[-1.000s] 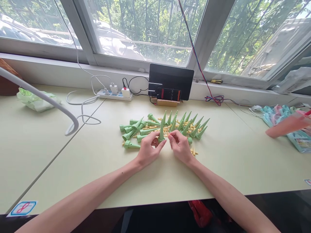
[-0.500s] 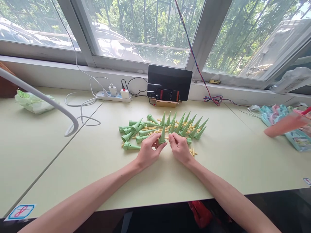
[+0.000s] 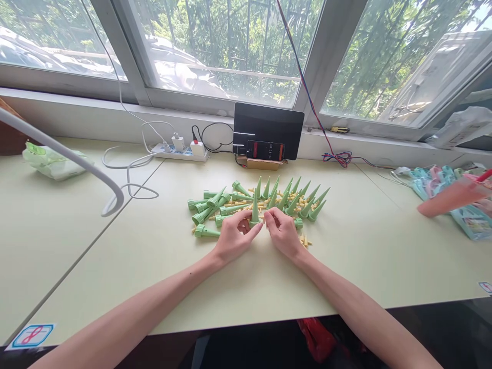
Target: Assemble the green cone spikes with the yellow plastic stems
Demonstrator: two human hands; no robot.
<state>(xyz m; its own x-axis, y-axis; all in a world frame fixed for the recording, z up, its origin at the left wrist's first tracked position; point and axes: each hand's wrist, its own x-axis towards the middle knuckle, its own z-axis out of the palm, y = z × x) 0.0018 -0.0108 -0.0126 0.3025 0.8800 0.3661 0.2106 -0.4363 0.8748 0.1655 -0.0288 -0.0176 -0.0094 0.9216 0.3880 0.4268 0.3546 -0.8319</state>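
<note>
My left hand (image 3: 237, 234) is closed around the base of a green cone-shaped plastic watering spike (image 3: 255, 209), which it holds upright, tip up. Close on its right, my right hand (image 3: 283, 231) has thumb and fingers pinched together; whatever is between them is too small to make out. Beyond the hands, several green spikes stand upright (image 3: 292, 205) at the right, among small yellow plastic pieces (image 3: 305, 241). More green spikes (image 3: 207, 231) lie on their sides at the left, some over one another.
A phone (image 3: 265, 151) leans against a dark tablet (image 3: 269, 128) by the window. A white power strip (image 3: 180, 152) with plugs and cables lies left of it. A white tube (image 3: 77, 164) curves in from the left. A pink cup (image 3: 453, 197) and plastic bags (image 3: 474, 220) are at the right.
The green spike in my left hand has shifted slightly left and down and stands straighter. My right hand has moved slightly left and up, its fingers still pinched.
</note>
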